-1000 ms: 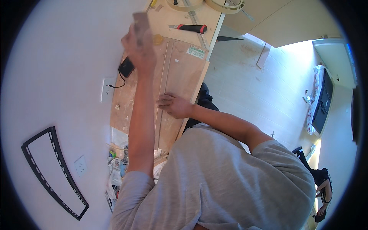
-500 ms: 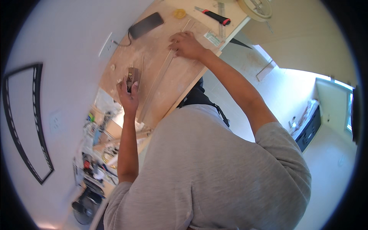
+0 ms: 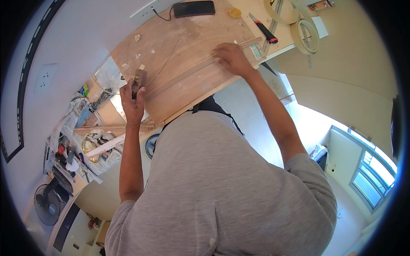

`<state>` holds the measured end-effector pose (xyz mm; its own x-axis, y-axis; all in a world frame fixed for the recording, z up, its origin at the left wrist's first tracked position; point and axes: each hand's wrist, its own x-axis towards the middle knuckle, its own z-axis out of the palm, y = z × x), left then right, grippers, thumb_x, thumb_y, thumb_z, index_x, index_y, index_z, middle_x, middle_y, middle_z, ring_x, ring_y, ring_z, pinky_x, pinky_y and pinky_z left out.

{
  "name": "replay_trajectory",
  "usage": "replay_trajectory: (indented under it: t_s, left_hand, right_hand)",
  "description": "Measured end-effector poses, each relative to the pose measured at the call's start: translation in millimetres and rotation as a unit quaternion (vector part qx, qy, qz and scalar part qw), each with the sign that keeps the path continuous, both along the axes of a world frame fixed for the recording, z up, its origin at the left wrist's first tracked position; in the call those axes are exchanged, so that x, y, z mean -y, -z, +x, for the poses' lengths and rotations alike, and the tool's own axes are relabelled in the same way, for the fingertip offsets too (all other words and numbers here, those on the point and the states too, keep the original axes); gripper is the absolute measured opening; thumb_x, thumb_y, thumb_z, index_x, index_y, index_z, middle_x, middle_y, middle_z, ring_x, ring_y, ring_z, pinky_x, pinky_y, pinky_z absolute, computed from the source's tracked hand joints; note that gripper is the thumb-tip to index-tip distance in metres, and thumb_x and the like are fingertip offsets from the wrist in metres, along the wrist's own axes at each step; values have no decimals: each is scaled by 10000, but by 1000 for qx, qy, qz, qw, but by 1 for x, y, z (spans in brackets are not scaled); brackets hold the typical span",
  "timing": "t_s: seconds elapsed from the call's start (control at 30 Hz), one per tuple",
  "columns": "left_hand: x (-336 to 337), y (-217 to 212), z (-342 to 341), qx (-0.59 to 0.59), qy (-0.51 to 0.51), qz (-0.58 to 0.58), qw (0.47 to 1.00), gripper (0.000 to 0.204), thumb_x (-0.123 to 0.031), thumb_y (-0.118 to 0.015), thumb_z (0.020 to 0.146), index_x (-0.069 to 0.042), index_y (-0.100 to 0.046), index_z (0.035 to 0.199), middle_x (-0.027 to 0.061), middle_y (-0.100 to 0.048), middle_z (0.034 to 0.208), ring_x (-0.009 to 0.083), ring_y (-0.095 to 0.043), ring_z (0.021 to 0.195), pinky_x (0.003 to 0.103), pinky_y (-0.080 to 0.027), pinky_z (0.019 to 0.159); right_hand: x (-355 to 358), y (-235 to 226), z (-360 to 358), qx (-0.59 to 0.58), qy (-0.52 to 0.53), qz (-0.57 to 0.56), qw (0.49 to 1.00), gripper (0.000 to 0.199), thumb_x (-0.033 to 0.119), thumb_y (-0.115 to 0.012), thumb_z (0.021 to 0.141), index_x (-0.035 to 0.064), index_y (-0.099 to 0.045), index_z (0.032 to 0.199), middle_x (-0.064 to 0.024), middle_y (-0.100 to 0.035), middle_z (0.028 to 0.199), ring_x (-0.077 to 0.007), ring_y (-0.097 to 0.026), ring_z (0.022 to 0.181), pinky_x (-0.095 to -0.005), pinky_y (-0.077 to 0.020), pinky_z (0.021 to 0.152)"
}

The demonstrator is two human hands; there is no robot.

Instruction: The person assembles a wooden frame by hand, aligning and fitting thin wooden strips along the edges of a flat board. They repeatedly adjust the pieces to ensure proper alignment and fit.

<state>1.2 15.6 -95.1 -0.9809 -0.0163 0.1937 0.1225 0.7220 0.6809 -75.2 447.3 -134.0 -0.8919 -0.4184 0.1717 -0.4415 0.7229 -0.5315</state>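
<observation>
My left hand grips the plane. Under my right hand, grip unclear, the strip now reaches the surface's right edge, apparently repositioned.

- At 12 o'clock, a dark phone lies flat, its thin black cable running toward 11 o'clock.
- There, a white wall socket takes the plug.
- Between 12 and 1, a small yellow round object.
- At 1 o'clock, a black-and-red utility knife, blade pointing toward 11.
- Between 1 and 2, a pale banding coil, just beside another, and an orange packet.
- Between 3 and 4, a window.
- At 8 o'clock, a dark fan.
- Between 9 and 10, another socket and a black slotted frame on the wall.
</observation>
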Motion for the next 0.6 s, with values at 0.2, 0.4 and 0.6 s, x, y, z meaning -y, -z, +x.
replay_trajectory:
  t_s: [0.2, 0.4, 0.6]
  left_hand:
    - [8, 0, 14, -10, -31, 38, 999, 536, -255, -748, 970, 4, -585, 1410, 181, -582, 1157, 310, -621, 1056, 417, -517, 928]
    - [18, -5, 27, -11, -46, 70, 996, 547, -257, -752, 970, -4, -582, 1425, 163, -584, 1164, 286, -621, 1057, 402, -513, 934]
    - [18, -6, 40, -2, -93, 81, 992, 542, -254, -745, 979, 1, -578, 1427, 155, -579, 1170, 277, -612, 1062, 397, -507, 933]
  right_hand:
    - [43, -2, 9, 43, 27, 17, 999, 291, 205, -798, 823, 137, -755, 1102, -68, -657, 1260, -296, -536, 1308, -482, -346, 1111]
    - [42, -13, 5, 105, 6, 47, 993, 291, 141, -820, 752, 102, -684, 1006, -55, -663, 1238, -310, -549, 1308, -500, -414, 1045]
    - [41, -6, 8, 42, -22, 3, 999, 268, 159, -824, 753, 114, -773, 1013, -70, -684, 1087, -325, -575, 1217, -485, -442, 991]
